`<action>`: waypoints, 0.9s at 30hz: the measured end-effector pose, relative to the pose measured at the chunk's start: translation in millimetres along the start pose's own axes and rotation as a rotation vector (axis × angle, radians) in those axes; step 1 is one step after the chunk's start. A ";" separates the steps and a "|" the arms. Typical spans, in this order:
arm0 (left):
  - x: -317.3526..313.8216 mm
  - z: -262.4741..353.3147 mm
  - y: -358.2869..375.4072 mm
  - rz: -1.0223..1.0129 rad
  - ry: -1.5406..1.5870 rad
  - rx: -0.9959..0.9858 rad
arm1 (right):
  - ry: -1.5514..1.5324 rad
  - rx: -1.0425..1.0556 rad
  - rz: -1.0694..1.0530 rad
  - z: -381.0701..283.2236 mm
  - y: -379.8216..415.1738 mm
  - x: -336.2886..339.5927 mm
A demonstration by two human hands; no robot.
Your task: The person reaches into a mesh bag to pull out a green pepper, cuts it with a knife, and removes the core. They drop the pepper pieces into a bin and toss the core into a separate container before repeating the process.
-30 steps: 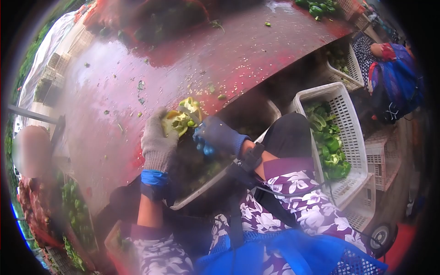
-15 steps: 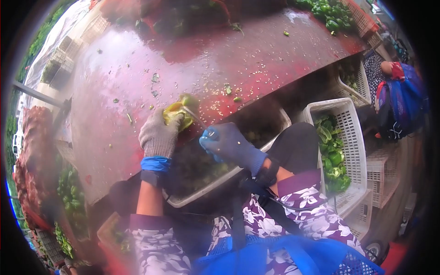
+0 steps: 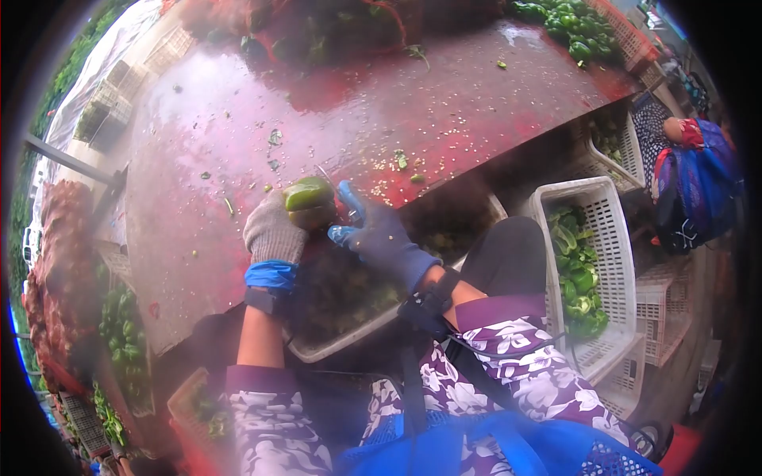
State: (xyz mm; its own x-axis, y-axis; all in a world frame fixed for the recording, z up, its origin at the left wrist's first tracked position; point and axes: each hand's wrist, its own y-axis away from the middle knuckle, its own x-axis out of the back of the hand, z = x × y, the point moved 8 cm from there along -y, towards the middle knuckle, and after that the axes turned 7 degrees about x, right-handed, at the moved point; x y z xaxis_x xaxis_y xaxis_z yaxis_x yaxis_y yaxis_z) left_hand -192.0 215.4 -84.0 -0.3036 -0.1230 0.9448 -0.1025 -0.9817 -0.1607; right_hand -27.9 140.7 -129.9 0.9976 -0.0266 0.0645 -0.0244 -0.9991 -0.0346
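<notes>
My left hand (image 3: 272,230), in a grey knitted glove with a blue band at the wrist, is closed around a green bell pepper (image 3: 310,195) above the table's near edge. Just right of the pepper is my right hand (image 3: 381,238), in a dark blue glove with lighter blue fingers. It grips a small knife (image 3: 322,172), whose thin blade points up and left beside the pepper. The knife's handle is mostly hidden by the fingers.
Pale seeds and green scraps litter the red table (image 3: 214,143). A white crate (image 3: 615,246) of cut peppers stands at my right, and another crate (image 3: 349,345) sits below my hands. More peppers (image 3: 571,28) lie at the far right. Another person (image 3: 690,182) is at the right.
The pepper has turned from its opened, pale yellow inside to its green outer skin. The knife has come out of it, and my right hand's fingers have loosened and spread somewhat.
</notes>
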 end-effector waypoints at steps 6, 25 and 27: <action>7.3 5.5 6.3 0.003 0.241 -0.009 | 0.089 -0.020 -0.007 -16.1 -4.0 0.9; 20.4 48.4 53.2 -0.442 1.245 0.299 | -0.497 -0.096 -0.068 -21.3 3.4 14.7; 21.8 50.6 51.2 -0.392 1.238 0.215 | -0.572 -0.091 -0.012 -27.6 5.4 18.0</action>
State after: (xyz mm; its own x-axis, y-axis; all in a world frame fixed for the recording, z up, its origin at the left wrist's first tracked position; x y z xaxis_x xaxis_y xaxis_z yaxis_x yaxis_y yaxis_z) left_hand -155.9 155.1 -57.2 -0.9615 0.2746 0.0140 -0.2650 -0.9390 0.2192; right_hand -11.9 133.9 -101.4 0.8737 -0.0182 -0.4862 0.0070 -0.9987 0.0500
